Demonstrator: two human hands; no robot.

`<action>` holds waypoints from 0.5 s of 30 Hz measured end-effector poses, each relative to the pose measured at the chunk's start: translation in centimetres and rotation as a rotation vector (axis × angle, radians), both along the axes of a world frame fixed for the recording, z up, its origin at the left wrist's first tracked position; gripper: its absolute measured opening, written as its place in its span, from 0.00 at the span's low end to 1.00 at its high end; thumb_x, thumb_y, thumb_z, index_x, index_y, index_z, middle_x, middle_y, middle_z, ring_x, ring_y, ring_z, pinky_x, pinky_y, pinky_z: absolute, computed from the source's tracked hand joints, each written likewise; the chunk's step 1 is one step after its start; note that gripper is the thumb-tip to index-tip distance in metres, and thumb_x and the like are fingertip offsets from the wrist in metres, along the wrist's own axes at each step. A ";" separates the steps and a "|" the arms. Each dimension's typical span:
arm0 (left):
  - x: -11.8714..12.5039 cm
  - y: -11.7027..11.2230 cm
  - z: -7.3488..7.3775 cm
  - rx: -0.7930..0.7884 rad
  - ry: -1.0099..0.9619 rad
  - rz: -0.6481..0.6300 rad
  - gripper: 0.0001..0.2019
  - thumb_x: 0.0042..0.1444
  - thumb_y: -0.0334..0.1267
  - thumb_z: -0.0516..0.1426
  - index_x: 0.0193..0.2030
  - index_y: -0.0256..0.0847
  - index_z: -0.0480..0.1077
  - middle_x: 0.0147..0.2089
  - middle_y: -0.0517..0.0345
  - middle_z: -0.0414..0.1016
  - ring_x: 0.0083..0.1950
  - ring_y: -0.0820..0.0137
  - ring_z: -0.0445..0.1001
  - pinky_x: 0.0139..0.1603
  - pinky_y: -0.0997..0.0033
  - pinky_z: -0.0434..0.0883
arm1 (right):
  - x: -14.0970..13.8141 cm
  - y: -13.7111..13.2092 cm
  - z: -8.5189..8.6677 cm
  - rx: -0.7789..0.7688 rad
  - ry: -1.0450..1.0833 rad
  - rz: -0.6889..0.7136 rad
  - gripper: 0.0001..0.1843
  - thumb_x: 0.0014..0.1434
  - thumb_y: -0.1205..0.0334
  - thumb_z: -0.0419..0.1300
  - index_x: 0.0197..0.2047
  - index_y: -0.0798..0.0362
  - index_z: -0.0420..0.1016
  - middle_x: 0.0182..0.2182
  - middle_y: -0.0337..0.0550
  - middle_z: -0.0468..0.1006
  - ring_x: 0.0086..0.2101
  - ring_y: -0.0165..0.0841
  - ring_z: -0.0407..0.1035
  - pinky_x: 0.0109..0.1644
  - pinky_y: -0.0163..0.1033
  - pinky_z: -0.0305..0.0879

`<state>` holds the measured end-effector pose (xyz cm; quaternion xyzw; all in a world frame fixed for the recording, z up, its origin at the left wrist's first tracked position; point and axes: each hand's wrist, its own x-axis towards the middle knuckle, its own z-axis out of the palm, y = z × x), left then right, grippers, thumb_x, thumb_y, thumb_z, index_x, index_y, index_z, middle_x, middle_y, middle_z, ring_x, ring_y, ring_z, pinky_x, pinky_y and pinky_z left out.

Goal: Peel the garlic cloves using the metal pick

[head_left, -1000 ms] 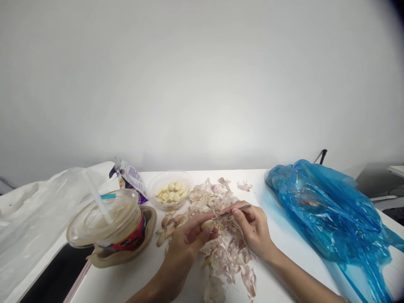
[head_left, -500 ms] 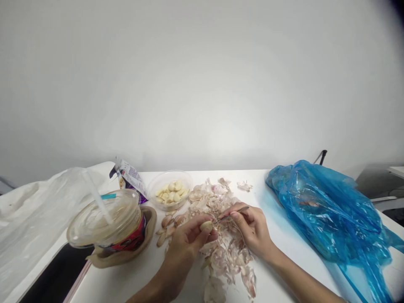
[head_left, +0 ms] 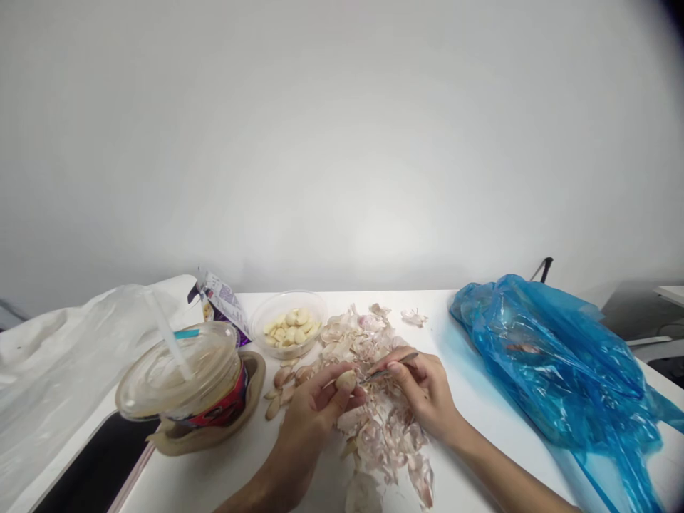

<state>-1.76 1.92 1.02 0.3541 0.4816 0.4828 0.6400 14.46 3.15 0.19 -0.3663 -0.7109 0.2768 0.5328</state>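
My left hand (head_left: 310, 417) pinches a pale garlic clove (head_left: 345, 380) between thumb and fingers. My right hand (head_left: 422, 388) grips a thin metal tool (head_left: 389, 368) like a small knife, its tip touching the clove. Both hands hover over a heap of papery garlic skins (head_left: 382, 420) on the white table (head_left: 481, 434). Several unpeeled cloves (head_left: 283, 388) lie just left of my left hand. A clear plastic bowl (head_left: 288, 329) with peeled cloves stands behind them.
A lidded drink cup with a straw (head_left: 184, 381) sits in a brown holder at the left, next to a black phone (head_left: 93, 470). A snack packet (head_left: 219, 303) and a clear plastic bag (head_left: 58, 363) are at left. A crumpled blue plastic bag (head_left: 556, 363) fills the right side.
Both hands have shifted slightly left and down with the clove and tool; the tool now lies lower against the clove. Everything else is still.
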 end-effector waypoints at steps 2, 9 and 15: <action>-0.1 0.0 -0.1 -0.007 0.003 -0.004 0.12 0.43 0.37 0.62 0.36 0.38 0.74 0.34 0.56 0.79 0.33 0.68 0.76 0.40 0.71 0.71 | 0.0 0.0 0.0 0.008 -0.003 0.005 0.11 0.61 0.64 0.50 0.33 0.54 0.74 0.29 0.45 0.77 0.32 0.34 0.71 0.35 0.37 0.67; -0.5 0.1 -0.8 -0.001 -0.008 -0.046 0.14 0.45 0.39 0.61 0.40 0.39 0.73 0.35 0.55 0.79 0.36 0.67 0.76 0.43 0.71 0.70 | -0.1 0.0 0.2 0.023 -0.032 0.005 0.11 0.61 0.64 0.50 0.34 0.54 0.74 0.28 0.45 0.77 0.31 0.34 0.71 0.33 0.36 0.67; -0.6 0.5 -1.0 -0.016 -0.048 -0.018 0.13 0.45 0.39 0.61 0.39 0.40 0.73 0.34 0.58 0.78 0.37 0.68 0.76 0.44 0.71 0.70 | -0.2 0.0 0.1 0.028 -0.051 -0.001 0.12 0.61 0.63 0.50 0.34 0.54 0.74 0.28 0.45 0.77 0.29 0.33 0.70 0.33 0.35 0.67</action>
